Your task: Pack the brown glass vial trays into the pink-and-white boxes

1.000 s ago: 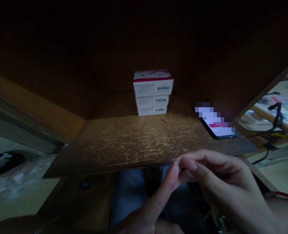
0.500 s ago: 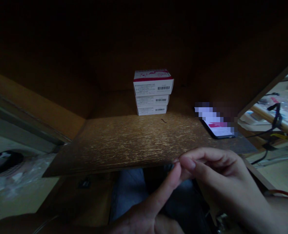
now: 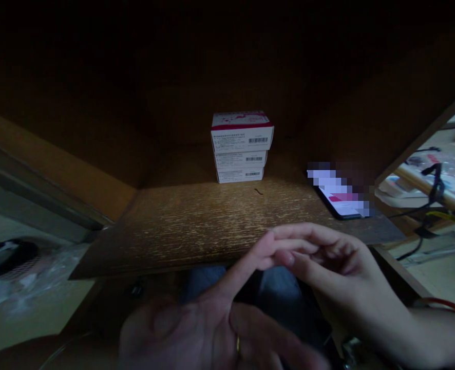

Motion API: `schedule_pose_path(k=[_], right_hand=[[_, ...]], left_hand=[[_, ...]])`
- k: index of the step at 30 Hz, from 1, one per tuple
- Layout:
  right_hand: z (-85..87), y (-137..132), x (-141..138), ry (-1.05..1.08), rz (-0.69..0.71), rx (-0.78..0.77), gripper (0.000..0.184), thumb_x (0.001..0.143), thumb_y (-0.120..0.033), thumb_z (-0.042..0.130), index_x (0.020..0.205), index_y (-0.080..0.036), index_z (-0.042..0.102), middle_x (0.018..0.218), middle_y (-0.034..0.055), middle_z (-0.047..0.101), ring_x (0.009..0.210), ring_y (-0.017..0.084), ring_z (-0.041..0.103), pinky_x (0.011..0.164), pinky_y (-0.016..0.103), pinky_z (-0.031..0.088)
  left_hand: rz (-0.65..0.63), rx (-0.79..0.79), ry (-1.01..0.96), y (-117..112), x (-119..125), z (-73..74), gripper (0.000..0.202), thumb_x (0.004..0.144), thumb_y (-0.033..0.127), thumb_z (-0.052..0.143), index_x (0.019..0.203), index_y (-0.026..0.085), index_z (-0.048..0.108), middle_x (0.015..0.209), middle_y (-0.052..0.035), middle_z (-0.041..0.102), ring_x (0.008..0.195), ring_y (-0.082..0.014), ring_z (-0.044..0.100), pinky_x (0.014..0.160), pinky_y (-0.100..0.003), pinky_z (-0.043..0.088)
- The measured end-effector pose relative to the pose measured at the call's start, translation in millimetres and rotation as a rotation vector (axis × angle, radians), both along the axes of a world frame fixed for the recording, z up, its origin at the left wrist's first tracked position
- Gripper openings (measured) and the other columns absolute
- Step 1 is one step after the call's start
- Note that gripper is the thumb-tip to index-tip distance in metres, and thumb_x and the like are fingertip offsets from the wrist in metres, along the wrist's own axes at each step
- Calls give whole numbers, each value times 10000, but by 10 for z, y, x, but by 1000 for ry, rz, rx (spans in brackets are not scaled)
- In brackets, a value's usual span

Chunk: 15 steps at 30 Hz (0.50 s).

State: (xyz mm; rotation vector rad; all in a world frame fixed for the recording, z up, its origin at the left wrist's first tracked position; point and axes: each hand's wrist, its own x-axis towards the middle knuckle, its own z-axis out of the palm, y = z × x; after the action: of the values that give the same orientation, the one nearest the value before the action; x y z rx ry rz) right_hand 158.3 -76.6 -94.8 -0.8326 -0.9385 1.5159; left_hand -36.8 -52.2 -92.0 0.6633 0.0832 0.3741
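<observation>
My left hand (image 3: 212, 324) is palm up below the shelf edge, its index finger stretched out and the other fingers partly curled. It holds nothing, and a gold-coloured ring (image 3: 238, 345) circles one finger. My right hand (image 3: 339, 272) comes from the right, its fingers loosely extended and touching the tip of my left index finger. The right thumb lies just below those fingers; no object shows in this hand. Beyond both hands, three white and pink printed boxes (image 3: 241, 140) stand stacked on the wooden shelf (image 3: 189, 221), barcodes facing me.
A phone (image 3: 341, 195) with a lit, pixelated screen lies at the shelf's right. Side panels (image 3: 108, 185) enclose the shelf. Clear plastic wrapping (image 3: 42, 277) lies low on the left. Black cables (image 3: 423, 231) hang on the right. My legs (image 3: 281, 293) are beneath the shelf.
My left hand has turned and opened, showing its palm and ring. My right fingers have gone from a pinch at the left fingertip to a looser touch, slightly leftward. Boxes and phone stay put.
</observation>
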Motion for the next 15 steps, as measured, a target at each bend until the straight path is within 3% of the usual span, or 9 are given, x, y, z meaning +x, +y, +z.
schedule_pose_path(k=[4,7,15], right_hand=[[-35,4,-19,59,68,-8,186,925,-303,629,1061,-248,744,1026,44,776,996,159,719,932,281,544],[-78,-33,-7,83,102,-3,206,948,-317,591,1070,-255,745,1060,38,768,1031,161,703,975,294,512],[-96,-101,3,150,185,-3,249,969,-296,537,1104,-249,740,1109,30,757,1110,155,670,1019,277,469]], left_hand=[[102,-111,-54,-1,18,-13,873,783,465,568,1541,314,162,1438,-63,540,890,-180,704,909,-336,454],[97,-140,-70,-24,20,-33,884,764,446,588,1536,332,172,1508,-66,453,915,-185,700,906,-328,445],[116,-146,-67,-9,13,-12,849,779,438,551,1535,327,183,1468,-75,501,912,-225,695,927,-403,432]])
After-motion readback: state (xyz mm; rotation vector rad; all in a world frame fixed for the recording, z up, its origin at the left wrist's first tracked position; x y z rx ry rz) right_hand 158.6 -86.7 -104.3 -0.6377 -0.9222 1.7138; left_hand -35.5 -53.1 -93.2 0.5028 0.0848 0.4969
